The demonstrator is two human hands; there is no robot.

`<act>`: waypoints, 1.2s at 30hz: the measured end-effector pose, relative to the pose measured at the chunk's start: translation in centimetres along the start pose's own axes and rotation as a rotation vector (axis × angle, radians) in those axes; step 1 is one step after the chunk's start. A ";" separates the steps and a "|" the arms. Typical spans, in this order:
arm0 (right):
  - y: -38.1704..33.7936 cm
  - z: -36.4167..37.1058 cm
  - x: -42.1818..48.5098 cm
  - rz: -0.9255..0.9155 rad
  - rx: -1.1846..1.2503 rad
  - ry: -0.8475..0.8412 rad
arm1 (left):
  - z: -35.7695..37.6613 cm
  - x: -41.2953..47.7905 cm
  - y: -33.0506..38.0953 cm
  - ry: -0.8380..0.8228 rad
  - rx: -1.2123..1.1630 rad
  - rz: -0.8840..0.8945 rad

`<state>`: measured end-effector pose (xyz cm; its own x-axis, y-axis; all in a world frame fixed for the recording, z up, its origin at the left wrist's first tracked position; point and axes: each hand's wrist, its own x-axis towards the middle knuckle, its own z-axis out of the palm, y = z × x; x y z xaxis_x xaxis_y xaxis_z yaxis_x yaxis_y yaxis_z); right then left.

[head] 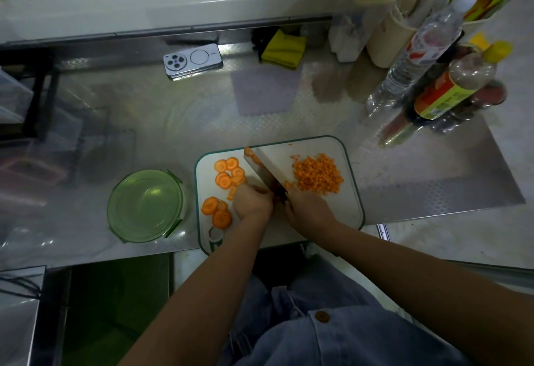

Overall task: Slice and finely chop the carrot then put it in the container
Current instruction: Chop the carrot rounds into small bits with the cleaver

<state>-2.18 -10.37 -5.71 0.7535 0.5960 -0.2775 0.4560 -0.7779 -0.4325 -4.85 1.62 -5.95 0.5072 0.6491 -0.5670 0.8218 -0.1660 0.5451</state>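
Orange carrot slices (224,180) lie left of the knife (268,163) on the board (346,206), diced pile (318,174) right; green container (146,205) waits alongside, unfilled. Keep cuts narrow, fingertips tucked; my left hand (252,200) curls its fingers down on slices; my right hand (309,206) wraps the handle.

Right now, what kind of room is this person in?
Probably a kitchen: carrot is being chopped with a knife on a cutting board, on a steel counter, with sauce bottles standing nearby.
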 end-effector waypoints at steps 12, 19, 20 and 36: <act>0.9 -2.0 0.2 0.039 0.207 0.220 | -0.5 0.6 -0.8 -0.022 0.171 0.164; 3.2 -3.4 0.0 0.149 0.317 0.329 | -1.5 0.9 -1.0 0.016 0.360 0.680; 3.4 -3.3 -0.3 0.153 0.323 0.323 | -1.4 1.2 -0.9 -0.032 0.430 0.785; 4.3 -2.7 -1.3 0.196 0.318 0.263 | -0.9 2.3 1.3 -0.205 0.932 1.174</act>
<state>0.10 -14.97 -4.91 0.9244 0.3411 -0.1707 0.1561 -0.7466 -0.6467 -2.87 3.56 -5.94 0.9347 -0.2808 -0.2177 -0.2372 -0.9493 0.2062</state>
